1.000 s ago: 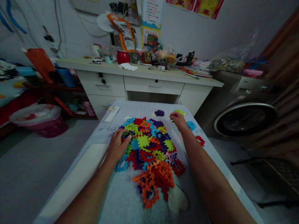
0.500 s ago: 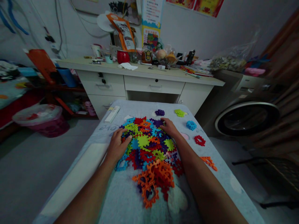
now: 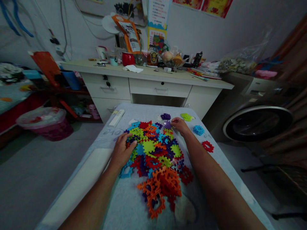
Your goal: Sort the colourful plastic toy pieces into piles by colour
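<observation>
A heap of toothed plastic building pieces (image 3: pixel 148 147) in several colours covers the middle of the cloth-covered table (image 3: pixel 124 204). At its far right edge my right hand (image 3: pixel 179 125) pinches a purple building piece (image 3: pixel 167 125) between thumb and fingers, just above the heap. My left hand (image 3: pixel 123 147) lies against the heap's left side, thumb and fingers apart, with nothing visibly held. Beyond the heap sits a dark purple piece (image 3: pixel 165 116). A lime green piece (image 3: pixel 186 117), a blue piece (image 3: pixel 198 130) and a red piece (image 3: pixel 207 146) lie separately along the right side.
A white box-like strip (image 3: pixel 116 118) lies at the table's far left. Past the table stands a white desk (image 3: pixel 158 85) crowded with jars, a red cup (image 3: pixel 128 59) and papers. A washing machine (image 3: pixel 254 111) is on the right, a pink bin (image 3: pixel 45 124) on the left.
My right hand has moved slightly away and to the right, lifting the purple building piece off the heap. My left hand stays almost in place. The view has shifted a little.
</observation>
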`<state>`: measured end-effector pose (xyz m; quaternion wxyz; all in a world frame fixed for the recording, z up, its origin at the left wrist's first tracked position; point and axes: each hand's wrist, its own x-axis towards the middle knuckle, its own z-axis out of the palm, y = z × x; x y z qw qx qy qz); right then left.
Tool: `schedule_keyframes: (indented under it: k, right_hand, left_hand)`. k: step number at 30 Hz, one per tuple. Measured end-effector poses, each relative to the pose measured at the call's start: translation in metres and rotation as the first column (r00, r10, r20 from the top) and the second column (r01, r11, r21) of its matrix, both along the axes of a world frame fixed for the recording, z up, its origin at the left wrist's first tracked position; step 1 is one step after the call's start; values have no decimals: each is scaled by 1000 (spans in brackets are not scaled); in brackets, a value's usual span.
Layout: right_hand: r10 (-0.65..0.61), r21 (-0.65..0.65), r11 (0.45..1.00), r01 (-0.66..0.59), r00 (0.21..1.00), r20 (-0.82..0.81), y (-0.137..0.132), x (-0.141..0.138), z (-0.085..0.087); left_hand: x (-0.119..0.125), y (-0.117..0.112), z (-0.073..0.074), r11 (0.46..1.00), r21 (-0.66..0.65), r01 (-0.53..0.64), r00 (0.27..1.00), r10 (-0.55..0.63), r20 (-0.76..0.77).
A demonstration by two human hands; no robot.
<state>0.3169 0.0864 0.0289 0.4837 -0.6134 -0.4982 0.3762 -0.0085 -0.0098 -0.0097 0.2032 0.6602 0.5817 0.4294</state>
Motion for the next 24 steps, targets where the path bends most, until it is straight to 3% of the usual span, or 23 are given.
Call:
schedule_keyframes:
  k: [5,9,13,15,20,24]
  right_hand:
    - [-5,-148,989,-3,998,-56,19,-5,13]
    - [64,-226,971,-79,995,-76,22,-5,14]
    - [276,-392,870,-298,955,-112,18,4,13]
    - [320,-409,843,-349,937,-140,18,6,14]
    - [137,-241,953,-184,970,-198,28,-9,23]
    - [7,-187,982,-38,987,-163,42,-36,27]
  left_hand:
    - [-1,0,-1,1000,0,8,1000,-8,-7]
    - [0,-1,0,1000,2,7,1000,-7,7]
    - [1,-1,1,1000,8,4,1000,-4,7]
    - [1,-1,1,1000,6,4,1000,-4,7]
    - [0,-1,-1,1000,4,4,1000,-4,1]
    - [0,-1,-1,1000,9,5,1000,-5,1]
